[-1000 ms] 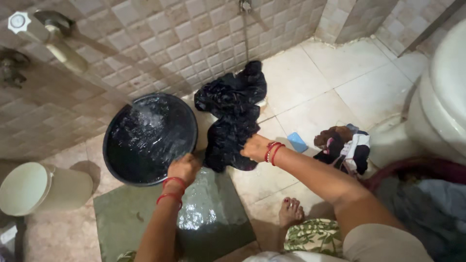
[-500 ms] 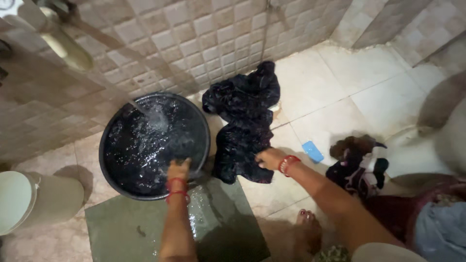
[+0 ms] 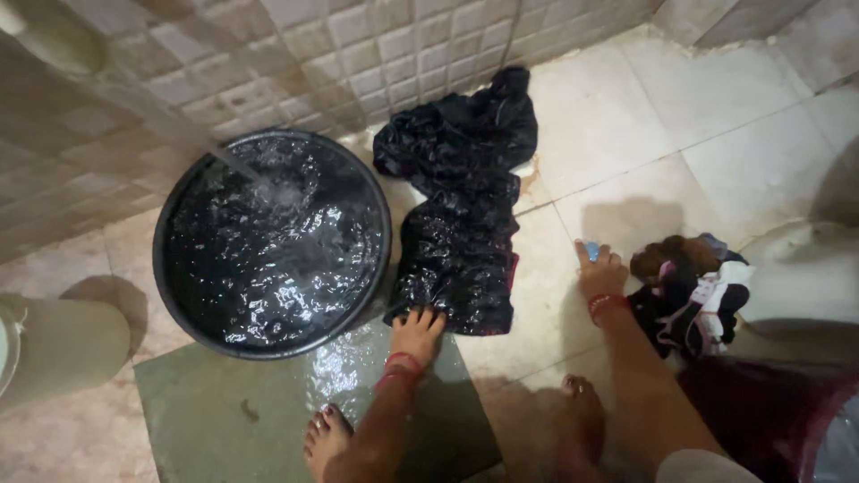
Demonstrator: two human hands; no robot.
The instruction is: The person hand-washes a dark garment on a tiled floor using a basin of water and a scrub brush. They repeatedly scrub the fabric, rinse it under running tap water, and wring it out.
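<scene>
while water runs into the black tub (image 3: 268, 241), the left hand (image 3: 416, 333) presses fingers-down on the near edge of the wet black garment (image 3: 461, 215) spread on the floor tiles — the right hand (image 3: 599, 273) closes over a small blue bar (image 3: 591, 251) beside it; scrubbing looks next, needing the bar brought onto the cloth.

We are looking down at a wet tiled floor (image 3: 626, 116). A black tub (image 3: 170, 295) full of water is sitting near the wall. A wet black cloth (image 3: 461, 224) is lying beside it. A green slab (image 3: 224, 420) is lying in front. A pile of clothes (image 3: 693, 295) is sitting at the right edge.
</scene>
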